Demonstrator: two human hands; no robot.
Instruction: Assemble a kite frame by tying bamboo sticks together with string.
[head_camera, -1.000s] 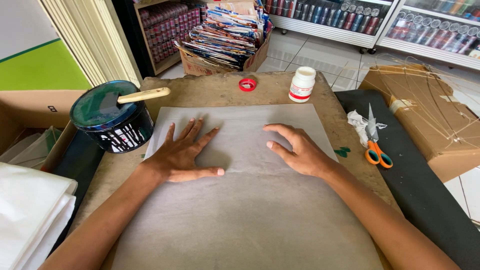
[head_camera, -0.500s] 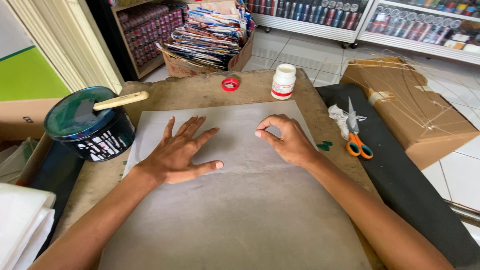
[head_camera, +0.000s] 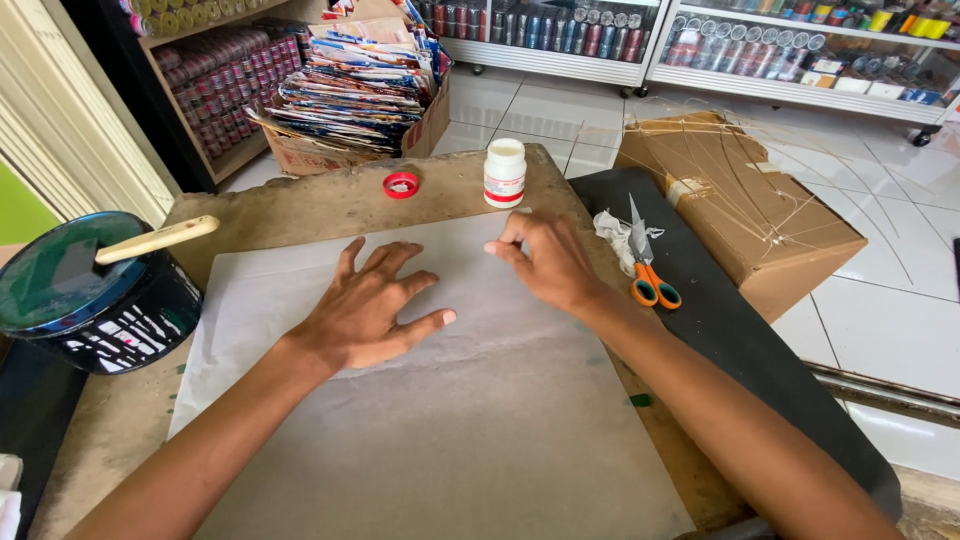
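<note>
A large sheet of thin grey paper (head_camera: 450, 430) lies spread over a brown worktable (head_camera: 300, 205). My left hand (head_camera: 370, 315) rests flat on the sheet, fingers apart, palm down. My right hand (head_camera: 545, 262) sits on the sheet's far right part, fingers curled with the tips pressing on the paper; it holds nothing I can see. A small white bottle (head_camera: 504, 172) stands just beyond my right hand, its red cap (head_camera: 401, 185) lying off to the left.
A dark round tin (head_camera: 90, 295) with a wooden stick (head_camera: 155, 240) across it stands at the left. Orange-handled scissors (head_camera: 643, 262) and a white scrap lie on a black board (head_camera: 720, 330) at the right. A cardboard box (head_camera: 735, 205) and a box of magazines (head_camera: 350, 90) stand beyond.
My right hand has slid toward the far edge of the sheet, closer to the white bottle, with its fingers curling. My left hand has stayed flat on the paper.
</note>
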